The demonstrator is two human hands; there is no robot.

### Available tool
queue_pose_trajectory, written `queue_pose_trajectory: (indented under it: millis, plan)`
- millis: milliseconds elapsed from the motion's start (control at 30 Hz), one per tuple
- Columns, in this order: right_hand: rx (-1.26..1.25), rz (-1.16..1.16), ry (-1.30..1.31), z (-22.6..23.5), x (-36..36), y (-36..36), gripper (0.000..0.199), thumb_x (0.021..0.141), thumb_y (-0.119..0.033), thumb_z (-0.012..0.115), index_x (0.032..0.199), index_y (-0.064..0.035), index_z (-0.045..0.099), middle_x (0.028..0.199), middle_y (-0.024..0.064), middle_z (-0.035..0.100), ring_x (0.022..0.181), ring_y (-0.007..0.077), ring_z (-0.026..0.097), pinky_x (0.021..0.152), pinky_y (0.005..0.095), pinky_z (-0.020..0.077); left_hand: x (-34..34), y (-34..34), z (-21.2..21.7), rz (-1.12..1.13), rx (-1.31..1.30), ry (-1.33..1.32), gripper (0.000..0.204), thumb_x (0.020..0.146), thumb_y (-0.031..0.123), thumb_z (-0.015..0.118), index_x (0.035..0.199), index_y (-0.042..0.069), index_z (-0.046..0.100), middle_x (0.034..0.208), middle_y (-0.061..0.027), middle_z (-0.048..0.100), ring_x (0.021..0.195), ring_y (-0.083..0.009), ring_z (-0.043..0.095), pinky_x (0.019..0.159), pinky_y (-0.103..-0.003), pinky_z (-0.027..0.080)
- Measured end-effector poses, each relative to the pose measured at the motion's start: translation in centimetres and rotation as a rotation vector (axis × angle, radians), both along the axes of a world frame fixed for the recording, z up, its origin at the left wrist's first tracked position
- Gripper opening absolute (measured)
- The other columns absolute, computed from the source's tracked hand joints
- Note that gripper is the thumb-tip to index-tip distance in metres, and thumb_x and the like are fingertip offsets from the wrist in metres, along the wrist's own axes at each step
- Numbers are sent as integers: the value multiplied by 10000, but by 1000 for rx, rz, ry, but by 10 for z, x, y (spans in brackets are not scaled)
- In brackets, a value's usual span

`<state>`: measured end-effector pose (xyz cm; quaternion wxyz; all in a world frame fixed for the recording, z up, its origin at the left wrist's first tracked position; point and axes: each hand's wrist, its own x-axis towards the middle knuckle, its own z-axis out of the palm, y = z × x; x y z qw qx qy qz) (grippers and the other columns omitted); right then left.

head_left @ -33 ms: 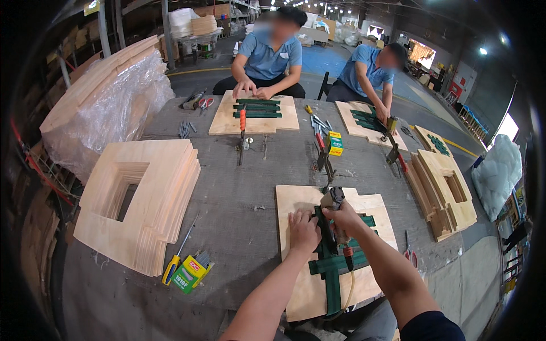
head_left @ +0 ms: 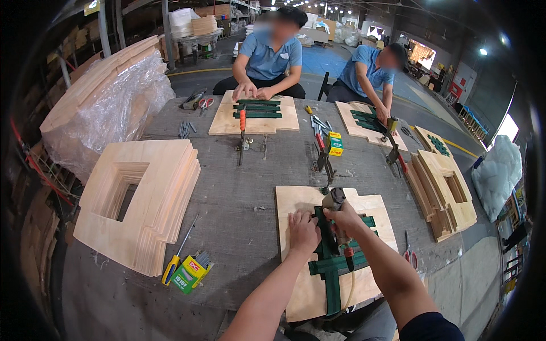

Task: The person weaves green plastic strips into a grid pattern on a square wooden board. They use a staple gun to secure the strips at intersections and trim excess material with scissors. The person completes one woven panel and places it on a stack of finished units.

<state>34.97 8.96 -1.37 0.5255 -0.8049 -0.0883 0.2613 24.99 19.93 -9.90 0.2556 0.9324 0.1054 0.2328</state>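
In front of me lies a pale plywood panel (head_left: 293, 199) with dark green webbing straps (head_left: 333, 295) crossing over it. My left hand (head_left: 304, 230) rests on the panel's left half, fingers stretched out, their tips beside the upper end of a strap. My right hand (head_left: 345, 219) is wrapped round a pneumatic staple gun (head_left: 334, 199), which stands over the straps. The gun's nose is hidden behind the hand and tool body. A pale air hose (head_left: 352, 279) runs from its red fitting toward my lap.
Left on the grey table (head_left: 227, 227) are stacked plywood frames (head_left: 162, 187), a screwdriver (head_left: 170, 270) and a staple box (head_left: 189, 277). Red-handled scissors (head_left: 410, 258) lie right. A clamp (head_left: 325, 165) stands beyond my panel. Two co-workers sit across, hands on strapped panels (head_left: 290, 116). More frames (head_left: 449, 187) are stacked right.
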Motion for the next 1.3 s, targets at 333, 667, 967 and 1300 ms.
queue_pose_trajectory:
  millis: [333, 667, 967, 1300]
  plan:
    - [-93, -23, -104, -12, 10, -19, 473, 896, -210, 770, 1230, -66, 467, 778, 69, 591, 507, 157, 545, 436, 341, 463, 7, -10, -2, -3, -18, -22, 256, 831, 158, 692, 1070, 88, 750, 1289, -112, 612, 1338, -378, 449, 1175, -588, 263]
    - [216, -156, 287, 14, 28, -123, 356, 941, -329, 751, 1169, -88, 624, 1038, 55, 636, 846, 204, 607, 664, 401, 534, -28, 25, 11, 119, -616, -286, 240, 963, 127, 600, 1150, 11, 697, 1177, -170, 710, 1094, -279, 685, 1010, -417, 502]
    - [-42, -415, 202, -28, 71, -285, 425, 925, -472, 729, 959, -48, 729, 786, 103, 683, 643, 236, 659, 566, 415, 549, -295, -155, 3, -42, -1496, 541, 426, 1028, 189, 571, 1441, 90, 539, 1031, -87, 697, 725, -211, 673, 602, -311, 524]
    - [-239, -349, -618, -22, -34, -296, 389, 895, -335, 715, 1027, 31, 718, 815, 150, 730, 727, 257, 719, 692, 405, 560, -235, -165, -16, 2, -1771, 617, 234, 1013, 319, 660, 947, 104, 597, 764, -12, 596, 644, -187, 617, 676, -371, 545]
